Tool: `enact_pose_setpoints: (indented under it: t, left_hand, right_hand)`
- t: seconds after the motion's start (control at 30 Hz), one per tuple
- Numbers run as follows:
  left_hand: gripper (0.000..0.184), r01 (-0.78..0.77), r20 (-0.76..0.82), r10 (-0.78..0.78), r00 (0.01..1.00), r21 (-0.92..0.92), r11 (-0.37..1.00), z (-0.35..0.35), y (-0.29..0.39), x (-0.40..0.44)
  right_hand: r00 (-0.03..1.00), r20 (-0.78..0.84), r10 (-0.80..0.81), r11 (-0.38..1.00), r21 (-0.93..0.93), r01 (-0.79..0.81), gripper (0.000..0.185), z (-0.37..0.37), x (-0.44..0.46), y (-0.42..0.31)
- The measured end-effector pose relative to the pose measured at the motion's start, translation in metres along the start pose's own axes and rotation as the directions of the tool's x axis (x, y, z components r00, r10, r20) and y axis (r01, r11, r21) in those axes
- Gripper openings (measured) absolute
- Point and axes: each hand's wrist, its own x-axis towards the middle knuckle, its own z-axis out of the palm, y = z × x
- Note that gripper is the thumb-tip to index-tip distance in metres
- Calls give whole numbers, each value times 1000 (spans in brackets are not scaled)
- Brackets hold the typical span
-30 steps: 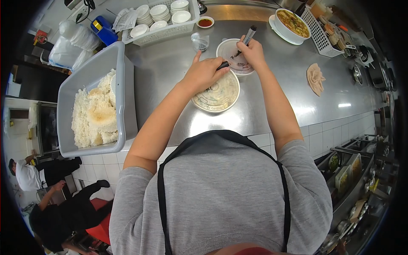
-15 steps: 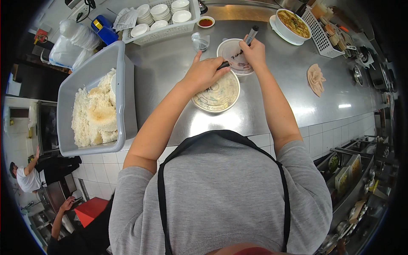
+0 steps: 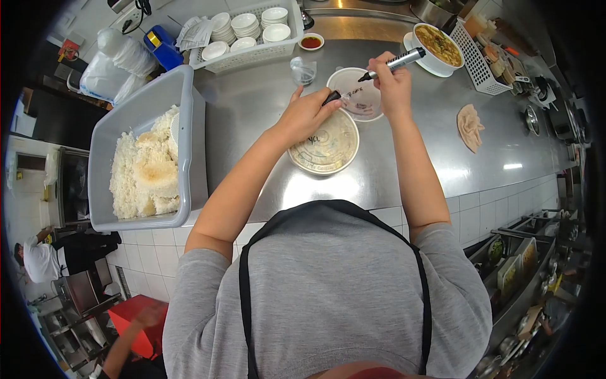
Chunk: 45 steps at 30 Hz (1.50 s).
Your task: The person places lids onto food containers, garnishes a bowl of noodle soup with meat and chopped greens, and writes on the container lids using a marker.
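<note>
My right hand [image 3: 392, 87] is closed around a silver marker [image 3: 404, 60], its black tip over the far lidded tub [image 3: 360, 82]. Dark handwriting shows on that tub's clear lid. The fingers of my left hand [image 3: 307, 114] are closed on a black marker cap [image 3: 331, 98]. Beneath that hand stands the nearer lidded tub [image 3: 325, 148], which also bears black writing and has pale food under its lid. The two tubs are side by side on the steel counter [image 3: 252, 104]. A small clear plastic bag [image 3: 303, 71] lies just beyond my left hand.
Left of me is a grey bin [image 3: 187, 136] of cooked rice [image 3: 142, 167]. Behind are a basket [image 3: 252, 54] of small white dishes and a red sauce dish [image 3: 311, 42]. Rightward are a soup bowl [image 3: 439, 45], white basket [image 3: 483, 63] and crumpled cloth [image 3: 469, 127]. Other people work at lower left.
My right hand has lifted off the far lid, and the marker has tilted from steep to nearly level, pointing right. More writing shows on both lids. My left hand has stayed put.
</note>
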Motion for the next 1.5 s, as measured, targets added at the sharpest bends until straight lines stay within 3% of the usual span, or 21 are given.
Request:
enact_pose_setpoints:
  t: [0.23,0.3,0.53,0.63,0.67,0.73,0.8,0.83,0.87,0.9,0.93,1.0,1.03,1.07,1.13,1.2,1.27,1.3,1.4,1.47,1.5]
  left_hand:
    - [36,-136,-137,130,982,-41,990,-15,7,1]
    - [36,-182,-168,175,970,-30,983,-29,10,-1]
    - [38,-97,-54,82,995,-414,905,-82,12,-36]
    - [39,61,170,125,977,-793,607,-102,-8,-53]
    - [39,57,165,120,979,-787,614,-112,-9,-60]
    - [39,166,255,154,954,-885,434,-134,-10,-73]
    - [39,199,298,157,942,-868,455,-164,-14,-83]
    - [39,125,320,95,943,-602,789,-183,-18,-86]
    - [41,45,316,28,948,-221,974,-199,-22,-90]
    - [45,24,130,-7,991,-131,991,-212,-24,-95]
    - [45,18,130,-2,991,-126,992,-223,-22,-96]
    - [40,20,-19,-26,999,-287,958,-237,-18,-98]
    - [33,-4,9,7,1000,-325,946,-235,-21,-96]
    - [33,-8,21,15,1000,-327,945,-238,-26,-94]
    - [23,-106,47,110,993,-78,991,-245,-36,-87]
    - [17,-137,-17,136,991,-138,981,-267,-59,-79]
    - [18,-123,-226,96,969,-111,986,-313,-79,-74]
    - [19,-142,-346,110,932,-70,987,-341,-98,-69]
    - [23,-46,-759,227,610,252,967,-422,-166,-46]
    - [23,160,-831,310,462,422,892,-448,-202,-28]
    - [23,149,-829,308,467,418,896,-456,-227,-18]
  right_hand:
    - [984,173,43,997,55,-53,16,43,-23,-15]
    - [968,238,81,973,191,-128,14,55,-23,-15]
    - [884,460,78,935,273,-225,17,108,-23,-37]
    - [838,532,122,914,269,-304,23,136,-27,-35]
    - [835,538,113,913,275,-301,23,147,-27,-40]
    - [821,570,36,926,289,-242,23,168,-28,-50]
    - [787,616,17,937,264,-227,24,183,-27,-48]
    - [757,651,-59,967,226,-118,23,193,-28,-37]
    - [718,684,-127,982,190,-8,22,203,-30,-27]
    - [764,638,-97,992,128,20,23,209,-32,-20]
    - [766,635,-104,991,130,26,23,212,-33,-16]
    - [756,655,12,916,-310,254,19,219,-39,-17]
    - [771,637,0,862,-391,323,20,224,-39,-2]
    - [780,626,3,861,-398,317,20,228,-39,0]
    - [759,648,65,762,-523,382,26,236,-37,-1]
    - [790,611,57,776,-524,350,37,233,-35,-14]
    - [820,570,46,793,-520,318,49,224,-35,-22]
    - [833,546,91,811,-526,257,55,214,-36,-24]
    - [838,521,160,845,-511,157,59,181,-52,-35]
    - [821,527,218,858,-504,96,53,164,-72,-49]
    - [812,523,259,847,-527,69,51,157,-83,-56]
